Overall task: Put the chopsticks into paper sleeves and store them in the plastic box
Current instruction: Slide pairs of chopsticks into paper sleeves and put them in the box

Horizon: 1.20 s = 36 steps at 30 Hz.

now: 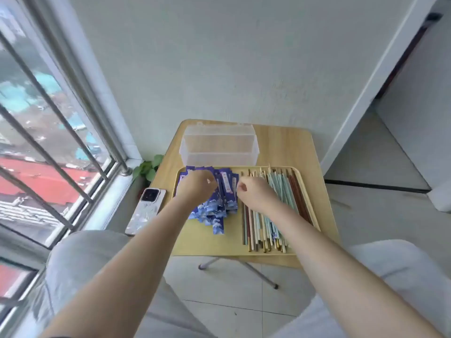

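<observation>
While both hands hover in the tray (pixel 308 191) | left hand (pixel 195 189) curled over paper sleeves (pixel 217 211) | right hand (pixel 253 193) curled beside chopsticks (pixel 280 191), grip unclear | plastic box (pixel 219 145) just beyond far rim

Bare forearms; light grey trousers (pixel 80 259) cover both knees.

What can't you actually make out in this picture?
- Head view: fingertips of the left hand and right hand curl away from the camera; any grip is hidden.
- Print on the blue paper sleeves: too small.
- Plastic box contents: blurred by its cloudy walls.
- Chopsticks: partly under the right arm.
</observation>
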Available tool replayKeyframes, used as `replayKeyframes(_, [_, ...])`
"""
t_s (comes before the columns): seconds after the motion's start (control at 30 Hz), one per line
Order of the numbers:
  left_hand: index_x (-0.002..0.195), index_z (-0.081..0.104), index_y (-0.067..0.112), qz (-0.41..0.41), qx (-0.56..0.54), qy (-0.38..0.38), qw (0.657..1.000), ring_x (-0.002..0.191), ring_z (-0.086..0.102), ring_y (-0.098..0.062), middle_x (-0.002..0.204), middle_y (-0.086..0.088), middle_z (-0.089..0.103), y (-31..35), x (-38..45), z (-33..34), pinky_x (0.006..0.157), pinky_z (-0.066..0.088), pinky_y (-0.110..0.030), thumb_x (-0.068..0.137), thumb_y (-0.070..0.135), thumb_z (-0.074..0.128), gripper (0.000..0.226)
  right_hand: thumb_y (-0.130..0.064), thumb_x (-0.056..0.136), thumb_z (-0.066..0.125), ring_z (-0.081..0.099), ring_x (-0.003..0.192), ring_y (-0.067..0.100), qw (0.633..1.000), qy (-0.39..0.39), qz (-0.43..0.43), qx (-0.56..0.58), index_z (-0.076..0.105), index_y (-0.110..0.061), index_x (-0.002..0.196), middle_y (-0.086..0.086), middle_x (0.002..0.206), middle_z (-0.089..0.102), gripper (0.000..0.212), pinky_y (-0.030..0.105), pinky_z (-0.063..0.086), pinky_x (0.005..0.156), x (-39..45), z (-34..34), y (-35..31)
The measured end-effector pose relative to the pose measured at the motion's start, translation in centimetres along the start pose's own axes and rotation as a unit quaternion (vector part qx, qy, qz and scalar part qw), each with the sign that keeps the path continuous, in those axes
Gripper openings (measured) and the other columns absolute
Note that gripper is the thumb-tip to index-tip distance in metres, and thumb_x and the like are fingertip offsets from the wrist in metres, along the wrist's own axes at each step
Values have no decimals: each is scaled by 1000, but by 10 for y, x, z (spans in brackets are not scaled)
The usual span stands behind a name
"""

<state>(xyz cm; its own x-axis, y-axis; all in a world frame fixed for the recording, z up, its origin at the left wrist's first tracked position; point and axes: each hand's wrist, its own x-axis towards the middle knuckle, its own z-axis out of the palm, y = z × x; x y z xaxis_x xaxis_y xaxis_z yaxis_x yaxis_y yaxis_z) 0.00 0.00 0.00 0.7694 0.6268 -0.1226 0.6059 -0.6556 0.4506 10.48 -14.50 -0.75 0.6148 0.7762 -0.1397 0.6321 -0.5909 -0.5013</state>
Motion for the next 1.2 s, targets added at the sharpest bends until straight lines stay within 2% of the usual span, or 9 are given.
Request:
replayKeyframes(0.13, [140, 51, 30, 0, 56, -67, 996, 74, 51, -17, 143, -11, 45, -9, -14, 4, 50, 37, -26, 93, 0, 40, 57, -17, 97, 51, 62, 87, 23, 1000, -16, -7, 16, 62, -15, 97, 3, 96, 65, 11, 42, 56, 81, -13, 16, -13])
replayKeyframes(0.33, [143, 48, 30, 7, 19, -66, 998, 95, 59, -24, 134, -8, 53, -17, -9, 7, 60, 47, -30, 92, -3, 40, 61, -41, 93, 62, 57, 69, 21, 1000, -1, -1, 25, 39, -14, 112, -1, 87, 58, 41, 32, 36, 50, 3, 44, -41])
replayKeyframes(0.53, [135, 56, 30, 6, 4, -51, 999, 98, 53, -19, 129, -4, 55, -28, -1, 17, 71, 45, -29, 94, 6, 47, 49, -30, 91, 66, 60, 81, 23, 993, -25, 30, 111, 47, -15, 107, 0, 93, 59, 29, 40, 51, 69, 13, 52, -38])
replayKeyframes(0.67, [127, 64, 33, 110, 95, 58, 988, 123, 40, -24, 128, -3, 47, -24, 2, 9, 89, 41, -31, 93, 27, 66, 35, -28, 95, 64, 56, 85, 14, 981, 1, 26, 192, 58, -15, 108, -6, 95, 59, 19, 26, 42, 65, 14, 27, -30])
replayKeyframes(0.8, [101, 76, 27, 195, 118, 157, 961, 133, 41, -29, 137, -6, 52, -13, 9, 4, 109, 28, -47, 85, 35, 76, 18, -16, 97, 60, 59, 75, 11, 966, 69, 15, 248, 63, -17, 95, -9, 83, 61, 3, 28, 52, 72, 16, 6, -20])
replayKeyframes(0.9, [114, 71, 26, 218, 171, 136, 951, 125, 52, -22, 124, 3, 63, 6, 14, -4, 119, 9, -48, 92, 46, 65, 30, -16, 98, 61, 55, 75, -4, 957, 114, 8, 266, 66, -17, 99, -15, 83, 60, 6, 4, 42, 65, 16, -11, -13])
replayKeyframes(1.0, [116, 63, 22, 213, 208, 85, 951, 99, 62, -22, 103, 7, 68, 28, 14, -7, 92, 35, -32, 97, 51, 55, 36, -21, 99, 60, 56, 65, 1, 941, 127, 28, 313, 68, -17, 101, -12, 78, 63, 9, 10, 43, 61, 17, -22, -1])
replayKeyframes(1.1, [78, 50, 20, 150, 153, 59, 975, 62, 48, -17, 68, 6, 51, 35, 14, 4, 50, 26, -28, 96, 46, 56, 32, -25, 102, 52, 56, 62, 10, 926, 167, 86, 326, 65, -15, 106, -5, 80, 65, 17, 25, 46, 57, 18, -26, 23])
replayKeyframes(1.2, [60, 36, 17, 80, 10, 27, 996, 48, 44, -19, 54, 0, 40, 28, 12, 26, 49, 26, -27, 94, 35, 59, 44, -17, 102, 49, 56, 67, 15, 971, 160, 152, 94, 62, -11, 100, 0, 91, 64, 14, 27, 39, 54, 12, -18, 60])
